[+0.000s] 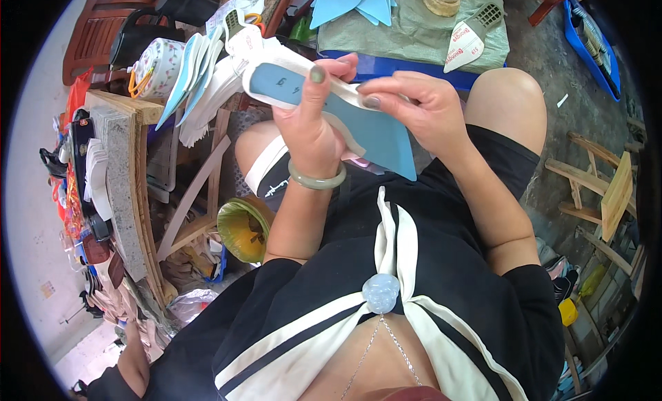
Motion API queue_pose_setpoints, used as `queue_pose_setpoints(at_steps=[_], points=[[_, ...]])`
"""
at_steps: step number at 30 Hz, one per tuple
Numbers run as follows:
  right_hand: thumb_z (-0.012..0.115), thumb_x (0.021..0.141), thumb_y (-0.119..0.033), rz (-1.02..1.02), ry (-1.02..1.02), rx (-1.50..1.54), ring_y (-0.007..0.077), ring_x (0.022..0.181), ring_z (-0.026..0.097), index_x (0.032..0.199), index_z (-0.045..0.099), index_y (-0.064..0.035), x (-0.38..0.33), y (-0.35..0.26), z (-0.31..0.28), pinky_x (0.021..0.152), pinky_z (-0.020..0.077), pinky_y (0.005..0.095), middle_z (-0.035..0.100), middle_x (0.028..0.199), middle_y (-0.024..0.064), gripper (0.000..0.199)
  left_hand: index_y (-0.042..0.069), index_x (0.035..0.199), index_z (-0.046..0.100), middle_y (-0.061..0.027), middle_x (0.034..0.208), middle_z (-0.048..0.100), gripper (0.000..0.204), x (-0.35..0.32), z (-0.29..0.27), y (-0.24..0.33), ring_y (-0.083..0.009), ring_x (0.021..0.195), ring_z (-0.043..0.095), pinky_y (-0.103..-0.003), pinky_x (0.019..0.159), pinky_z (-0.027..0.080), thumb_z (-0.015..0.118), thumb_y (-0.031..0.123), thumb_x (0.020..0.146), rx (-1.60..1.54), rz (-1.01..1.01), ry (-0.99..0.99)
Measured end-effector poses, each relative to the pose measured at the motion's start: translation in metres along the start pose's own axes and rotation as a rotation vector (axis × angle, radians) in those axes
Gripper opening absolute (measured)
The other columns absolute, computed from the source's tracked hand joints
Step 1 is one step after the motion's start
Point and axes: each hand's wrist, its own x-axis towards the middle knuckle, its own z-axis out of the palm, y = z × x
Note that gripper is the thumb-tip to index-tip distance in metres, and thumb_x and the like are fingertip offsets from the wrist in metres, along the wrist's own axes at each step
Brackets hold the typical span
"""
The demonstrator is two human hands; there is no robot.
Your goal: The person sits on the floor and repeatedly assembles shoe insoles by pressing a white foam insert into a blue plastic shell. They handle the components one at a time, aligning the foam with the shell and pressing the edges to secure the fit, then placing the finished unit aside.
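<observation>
Above the lap, a blue panel (386, 139) with a white edging (289, 61) sits between the 2 hands. The left hand (310, 125) clasps it, thumb laid on the blue face and fingers curled round behind; the right hand (434, 111) pinches the edging between thumb and forefinger, just beside that clasp. My judgement is that the left thumb is best pressed flat, near the pinch, so the panel does not twist when the edging is worked. The right fingertips should take short, even grips, with a light pull, since a hard tug could pucker the edging or bend the panel. A pale flap (348, 137) shows below the left palm and ought to hang free; whether it joins the edging, I cannot tell.
</observation>
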Motion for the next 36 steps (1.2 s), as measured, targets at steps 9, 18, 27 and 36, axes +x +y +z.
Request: queue_pose_setpoints(at_steps=[9,18,27,36], points=[[0.072,0.081,-0.016,-0.065,-0.031,-0.091,0.0128,0.072,0.063,0.095,0.072,-0.0038,-0.002,0.004,0.006,0.064,0.0492,0.0255,0.068,0.078,0.0072,0.019,-0.002,0.103,0.057,-0.0143,0.091,0.064,0.023,-0.001,0.006,0.007,-0.0221,0.080,0.063,-0.033,0.077,0.052,0.062,0.017,0.092,-0.133,0.093,-0.147],[0.064,0.088,-0.015,0.271,-0.129,0.356,0.0046,0.076,0.056,0.107,0.069,-0.0021,0.007,0.003,-0.015,0.065,0.0446,0.0187,0.066,0.092,-0.0028,0.023,0.000,0.106,0.057,-0.0155,0.121,0.055,0.022,-0.016,-0.009,-0.020,-0.0230,0.108,0.056,-0.036,0.091,0.048,0.060,0.018,0.093,-0.104,-0.273,-0.175],[0.066,0.089,-0.018,0.379,0.062,0.479,0.0004,0.062,0.048,0.095,0.070,-0.0021,-0.011,0.014,-0.006,0.056,0.0378,0.0159,0.060,0.071,-0.0038,0.018,0.001,0.105,0.054,-0.0153,0.101,0.063,0.023,-0.014,-0.005,-0.013,-0.0269,0.099,0.063,-0.040,0.086,0.052,0.056,0.023,0.096,-0.220,-0.249,-0.060],[0.066,0.089,-0.018,0.379,0.068,0.436,0.0024,0.059,0.053,0.096,0.070,-0.0018,-0.010,0.015,0.001,0.054,0.0426,0.0178,0.059,0.068,-0.0019,0.018,0.000,0.104,0.055,-0.0138,0.099,0.062,0.025,-0.013,-0.009,-0.009,-0.0252,0.094,0.064,-0.038,0.083,0.052,0.056,0.025,0.096,-0.142,-0.176,-0.051]])
